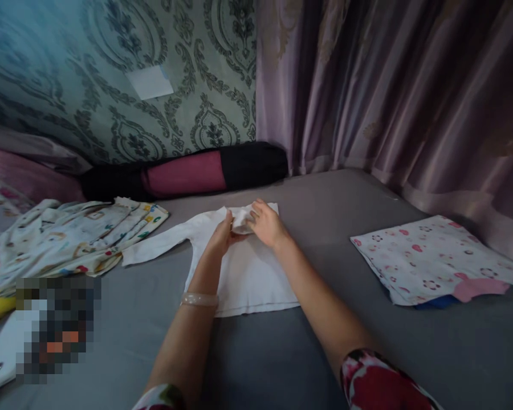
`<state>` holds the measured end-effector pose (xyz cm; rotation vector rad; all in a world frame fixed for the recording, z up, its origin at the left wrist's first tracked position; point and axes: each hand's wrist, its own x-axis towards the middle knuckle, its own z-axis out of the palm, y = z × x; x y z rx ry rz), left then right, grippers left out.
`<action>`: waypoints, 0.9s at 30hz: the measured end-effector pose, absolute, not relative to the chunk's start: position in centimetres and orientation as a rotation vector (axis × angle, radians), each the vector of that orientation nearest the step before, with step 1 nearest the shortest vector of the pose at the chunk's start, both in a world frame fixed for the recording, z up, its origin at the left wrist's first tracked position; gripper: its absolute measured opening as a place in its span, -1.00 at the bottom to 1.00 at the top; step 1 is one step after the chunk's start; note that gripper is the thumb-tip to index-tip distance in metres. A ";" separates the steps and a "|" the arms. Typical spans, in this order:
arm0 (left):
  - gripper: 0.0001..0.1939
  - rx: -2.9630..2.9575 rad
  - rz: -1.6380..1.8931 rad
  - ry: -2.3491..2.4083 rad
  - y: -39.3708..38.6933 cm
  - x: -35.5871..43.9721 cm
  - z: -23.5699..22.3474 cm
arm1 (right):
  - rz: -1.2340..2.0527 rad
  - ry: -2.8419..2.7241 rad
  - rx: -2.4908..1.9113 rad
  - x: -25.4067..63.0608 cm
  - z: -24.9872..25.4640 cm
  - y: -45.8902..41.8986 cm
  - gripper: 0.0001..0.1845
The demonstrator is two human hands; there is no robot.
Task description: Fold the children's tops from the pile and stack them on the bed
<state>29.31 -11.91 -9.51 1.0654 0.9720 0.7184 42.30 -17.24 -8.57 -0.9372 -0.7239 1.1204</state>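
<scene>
A small white long-sleeved shirt point(256, 273) lies spread on the grey bed sheet point(145, 324), one sleeve stretched out to the left. The other sleeve is not seen extended on the right. Near the neckline, my left hand point(223, 234) grips a bunched bit of the white cloth between thumb and fingers. My right hand point(268, 223) holds the same bunch from the right, its fingers bent over the fabric. Part of the shirt is hidden under my hands and forearms.
Folded printed cloth point(431, 259) lies at the right, with pink and blue pieces beneath it. A rumpled patterned cloth point(77, 233) sits at the left, near a white object with a blurred-out area point(60, 324). A black and maroon long bag point(188, 173) lies along the wall, beside purple curtains point(346, 85).
</scene>
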 end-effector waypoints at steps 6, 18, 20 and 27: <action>-0.43 1.065 0.823 0.999 -12.1 27.7 -10.2 | 1.386 -0.842 -0.844 40.6 -7.4 -18.8 -0.64; -0.55 1.351 1.185 1.068 -10.0 26.7 -12.7 | 0.565 -1.778 -1.858 41.8 -10.0 -19.3 -0.44; -0.58 1.403 1.184 1.065 -9.7 26.6 -12.8 | 0.565 -1.846 -2.001 41.9 -10.1 -19.6 -0.37; -0.63 1.643 1.116 1.254 -9.2 25.8 -13.3 | 0.494 -1.988 -2.129 39.8 -8.8 -18.2 -0.33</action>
